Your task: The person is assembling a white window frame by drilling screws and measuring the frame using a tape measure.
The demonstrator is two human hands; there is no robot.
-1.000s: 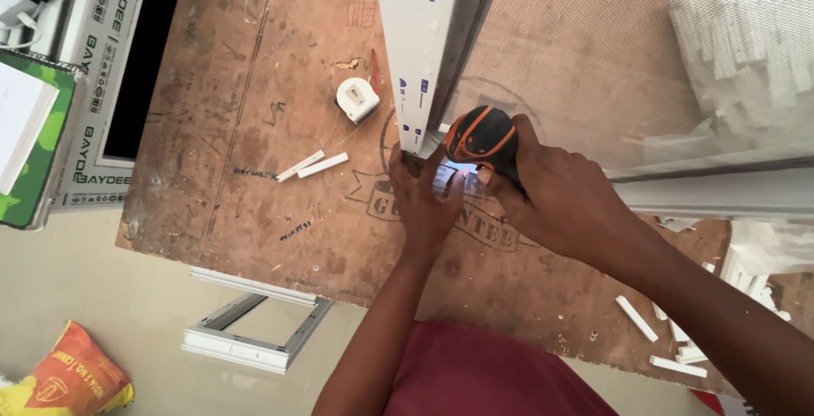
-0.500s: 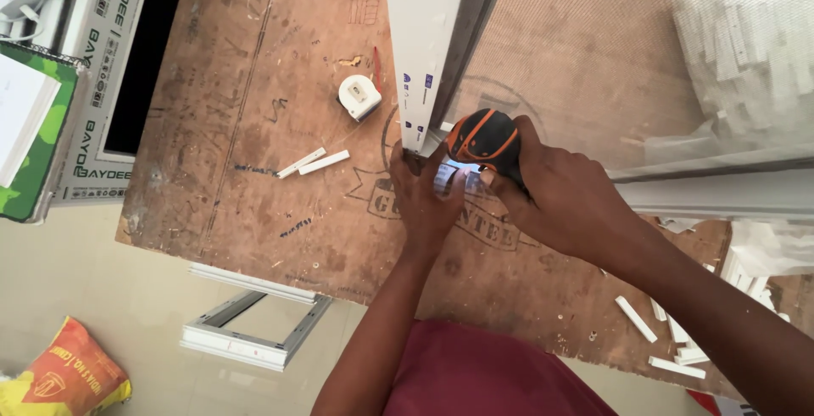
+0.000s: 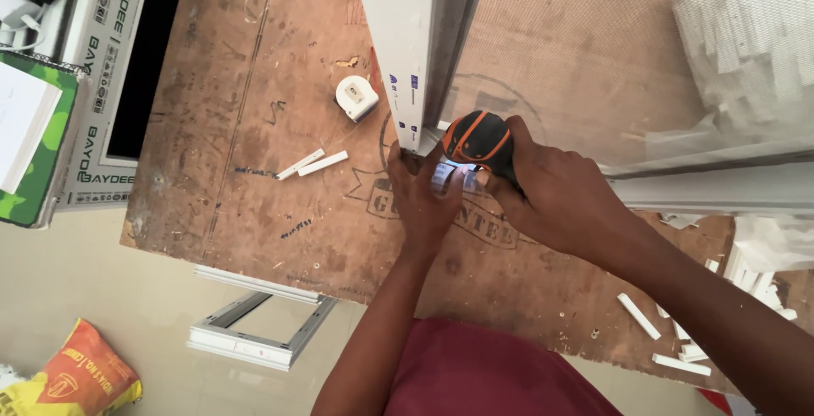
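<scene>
My right hand [image 3: 555,200] grips a black and orange cordless drill [image 3: 476,140], its lit nose aimed at the corner of a white window frame [image 3: 405,51] with mesh, lying on a brown plywood table [image 3: 254,178]. My left hand [image 3: 426,195] presses against that frame corner just beside the drill's tip, steadying it. The drill bit itself is hidden between my hands.
A white tape measure [image 3: 357,98] and two short white strips [image 3: 310,163] lie left of the frame. More white offcuts [image 3: 653,331] lie at the lower right, a clear bag of white pieces [image 3: 746,51] at the upper right. A small white frame [image 3: 254,331] and an orange sack [image 3: 72,378] rest on the floor.
</scene>
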